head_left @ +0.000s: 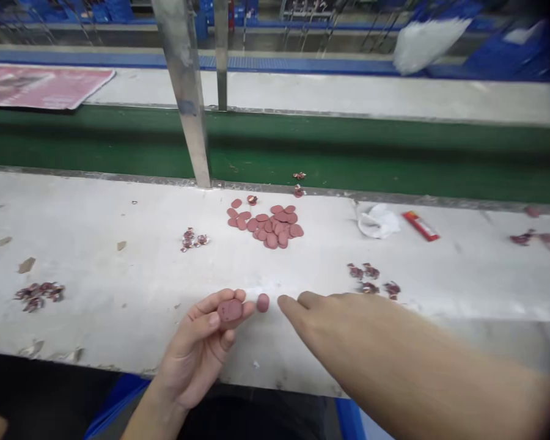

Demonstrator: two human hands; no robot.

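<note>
Pinching a small reddish disc between thumb and fingertips, the left hand sits palm-up at the near edge of the white table. A second, smaller disc lies on the table just beside those fingertips, between the two hands. The right hand reaches in from the right, its fingers stretched out and close together, holding nothing, the tips just short of that loose disc.

Further back, near the middle of the table, a pile of the same discs lies spread flat and overlapping. Small clusters of crumpled shiny scraps lie around it: one to the left of the pile, another far left, another to the right of the hands. A crumpled white bag and a red wrapped stick lie right of the pile; what the bag holds cannot be told. Behind the table runs a green belt, with a metal post rising at its edge.
</note>
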